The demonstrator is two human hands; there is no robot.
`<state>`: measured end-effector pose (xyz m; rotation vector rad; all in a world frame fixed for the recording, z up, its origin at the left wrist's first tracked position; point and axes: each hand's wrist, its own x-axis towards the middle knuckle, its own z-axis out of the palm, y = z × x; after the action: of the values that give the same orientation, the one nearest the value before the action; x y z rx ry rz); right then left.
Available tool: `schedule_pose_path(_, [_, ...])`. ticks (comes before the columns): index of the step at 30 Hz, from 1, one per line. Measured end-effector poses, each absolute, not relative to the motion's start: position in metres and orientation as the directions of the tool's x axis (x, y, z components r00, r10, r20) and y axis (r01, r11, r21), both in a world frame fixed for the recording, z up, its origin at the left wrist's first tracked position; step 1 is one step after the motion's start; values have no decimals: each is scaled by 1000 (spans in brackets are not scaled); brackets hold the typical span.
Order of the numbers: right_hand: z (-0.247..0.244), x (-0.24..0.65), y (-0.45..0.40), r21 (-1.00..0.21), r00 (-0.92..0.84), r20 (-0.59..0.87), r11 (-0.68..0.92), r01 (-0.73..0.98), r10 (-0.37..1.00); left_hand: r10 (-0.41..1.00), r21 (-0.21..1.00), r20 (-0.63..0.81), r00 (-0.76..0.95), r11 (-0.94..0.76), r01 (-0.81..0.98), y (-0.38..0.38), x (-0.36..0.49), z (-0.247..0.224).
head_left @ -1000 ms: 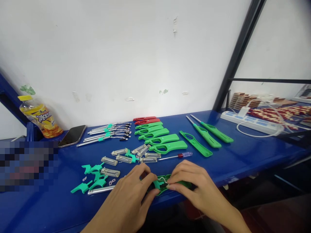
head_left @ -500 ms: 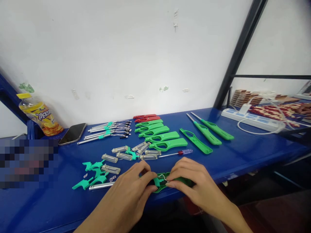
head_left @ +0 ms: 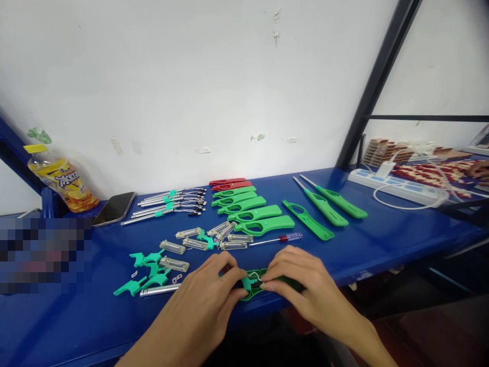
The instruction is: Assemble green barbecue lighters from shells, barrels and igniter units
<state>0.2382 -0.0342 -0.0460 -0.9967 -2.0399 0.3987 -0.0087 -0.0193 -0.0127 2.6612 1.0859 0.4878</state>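
At the table's front edge lies a green lighter casing half [head_left: 254, 295], its open side up, with a metal lighter tube [head_left: 160, 290] sticking out to the left. My left hand [head_left: 206, 293] is closed in a pinch on the teal trigger [head_left: 247, 284] inside that casing. Thumb and forefinger of my right hand [head_left: 305, 280] pinch together at a small dark part beside a looped white wire [head_left: 255, 276]; the fingertips hide most of it. Loose teal triggers [head_left: 155, 275] and clear fuel tanks [head_left: 174, 264] lie to the left.
Behind my hands are a screwdriver [head_left: 282, 238], green casings [head_left: 267, 224], red casings [head_left: 231, 184] and wired metal tubes [head_left: 153, 216]. Two lighters [head_left: 324, 209] lie to the right, near a power strip [head_left: 397, 188]. A phone [head_left: 114, 209] and drink bottle [head_left: 63, 178] stand left. Another person's hand [head_left: 479, 169] shows far right.
The view has shifted very slightly. Both hands keep their pinches at the casing, with almost no visible movement.
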Motion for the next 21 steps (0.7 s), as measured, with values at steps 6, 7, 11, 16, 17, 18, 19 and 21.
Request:
schedule_pose_path(6, [-46,239,-34,-580,-372,541,655,484,754,712,306,225,665,-700,645,-18,-8,-14])
schedule_pose_path(7, [-45,239,-34,-580,-371,547,659,479,751,711,301,225,666,-701,647,-18,-7,-14])
schedule_pose_path(11, [-44,238,-34,-575,-361,557,661,482,748,706,297,225,672,-706,642,-19,-7,-14])
schedule_pose_path(16, [-46,238,-33,-558,-361,581,680,476,729,697,286,250,672,-716,636,-19,-7,-12])
schedule_pose_path(17, [-46,238,-33,-554,-361,588,686,472,723,694,280,257,673,-720,635,-19,-7,-12])
schedule_pose_path(18, [-46,238,-33,-551,-361,593,690,470,720,688,275,263,676,-725,631,-19,-6,-12])
schedule_pose_path(19, [-47,238,-33,-549,-361,595,691,471,718,685,271,267,678,-728,629,-18,-6,-12])
schedule_pose_path(21, [-47,238,-33,-547,-360,596,692,472,717,682,261,269,680,-731,630,-17,-5,-12])
